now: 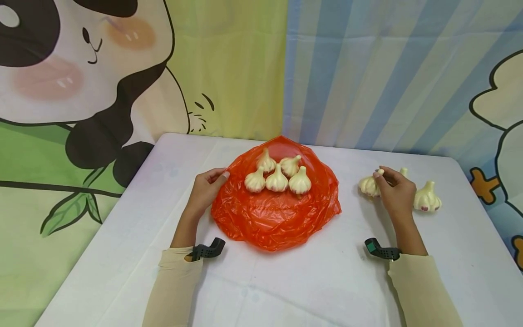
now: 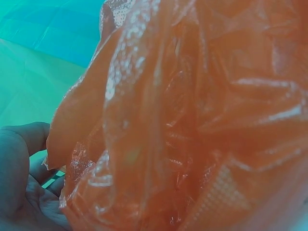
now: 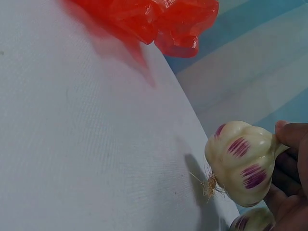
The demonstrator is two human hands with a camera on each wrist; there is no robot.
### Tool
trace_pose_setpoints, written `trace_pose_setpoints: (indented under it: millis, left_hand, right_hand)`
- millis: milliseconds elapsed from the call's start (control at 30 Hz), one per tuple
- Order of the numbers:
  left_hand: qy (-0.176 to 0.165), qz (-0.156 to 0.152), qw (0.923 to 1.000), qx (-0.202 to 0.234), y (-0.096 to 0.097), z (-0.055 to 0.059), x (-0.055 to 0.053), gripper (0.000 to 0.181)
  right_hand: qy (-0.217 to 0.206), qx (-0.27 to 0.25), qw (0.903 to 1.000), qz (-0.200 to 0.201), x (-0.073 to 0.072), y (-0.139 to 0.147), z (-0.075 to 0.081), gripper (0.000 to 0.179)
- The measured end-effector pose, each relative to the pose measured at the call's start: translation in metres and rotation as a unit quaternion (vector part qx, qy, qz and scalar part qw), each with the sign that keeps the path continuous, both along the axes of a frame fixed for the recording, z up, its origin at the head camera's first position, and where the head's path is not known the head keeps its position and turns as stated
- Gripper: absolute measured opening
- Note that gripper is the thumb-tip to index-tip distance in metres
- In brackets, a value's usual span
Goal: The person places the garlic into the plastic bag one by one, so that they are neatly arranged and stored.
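A red plastic bag lies spread on the table, several garlic bulbs grouped on it toward the back. My left hand pinches the bag's left edge between thumb and fingers; in the left wrist view the crinkled plastic fills most of the picture. To the right of the bag, my right hand holds a garlic bulb by its stem. Purple streaks and dry roots show on this bulb, and its shadow falls on the table beside it.
Another garlic bulb stands on the table right of my right hand. Behind that hand the stem of one more bulb shows. The white table ends at a printed curtain with a panda on it.
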State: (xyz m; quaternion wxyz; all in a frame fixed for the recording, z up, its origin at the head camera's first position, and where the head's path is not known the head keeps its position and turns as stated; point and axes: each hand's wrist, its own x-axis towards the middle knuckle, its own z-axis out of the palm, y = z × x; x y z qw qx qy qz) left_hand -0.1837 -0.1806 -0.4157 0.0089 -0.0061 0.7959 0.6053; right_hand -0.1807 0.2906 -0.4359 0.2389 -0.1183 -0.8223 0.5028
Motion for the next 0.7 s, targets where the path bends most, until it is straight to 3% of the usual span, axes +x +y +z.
trace_pose_setpoints:
  millis: [233, 467, 700]
  left_hand:
    - [-0.007, 0.003, 1.0000, -0.005, 0.001, 0.001, 0.000, 0.041]
    - [-0.002, 0.004, 1.0000, -0.004, 0.000, 0.001, 0.000, 0.041]
    - [0.000, 0.003, 1.0000, 0.001, -0.001, 0.001, 0.000, 0.041]
  right_hand:
    - [0.039, -0.064, 0.9972, 0.011, -0.003, -0.006, 0.007, 0.033]
    - [0.076, -0.130, 0.9875, 0.047, -0.003, -0.020, 0.019, 0.028]
    - [0.087, -0.147, 0.9833, 0.062, 0.000, -0.032, 0.030, 0.028]
